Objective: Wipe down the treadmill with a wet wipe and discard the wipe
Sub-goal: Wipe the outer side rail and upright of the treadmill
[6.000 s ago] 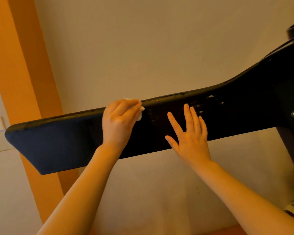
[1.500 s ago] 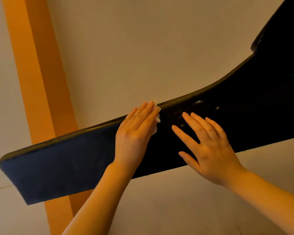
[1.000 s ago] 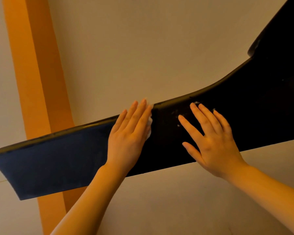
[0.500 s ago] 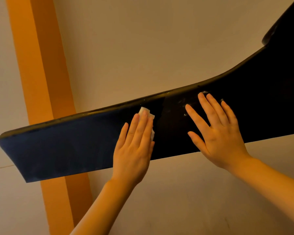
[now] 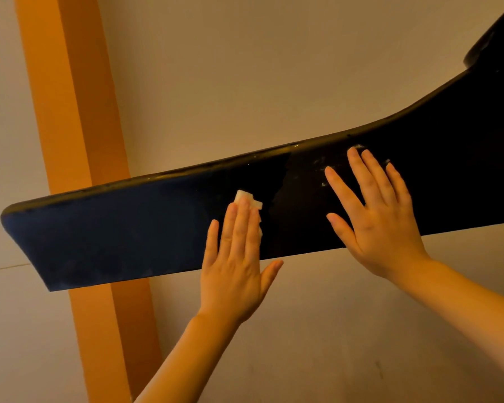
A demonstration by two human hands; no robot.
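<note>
Versus half a second before, the left hand (image 5: 233, 269) had slid down the black treadmill arm (image 5: 134, 228): its palm now hung past the lower edge and the thumb stuck out below that edge, where earlier the whole hand sat higher on the panel. More of the white wet wipe (image 5: 248, 199) showed above the fingertips. The right hand (image 5: 376, 216) had barely shifted.

Arm ran from a rounded, slanted left end up to the right, widening toward the frame's corner. Upper edge scuffed, with pale flecks near the right hand. Plenty of bare panel left of the wipe out to the blunt end; only a narrow dark strip between the two hands. Beige wall (image 5: 245, 68) and an orange post (image 5: 79, 112) stood behind.

Left hand was flat, fingers straight and together, pressing the wipe against the panel. Right hand was flat too, fingers spread, palm on the panel, holding nothing.
</note>
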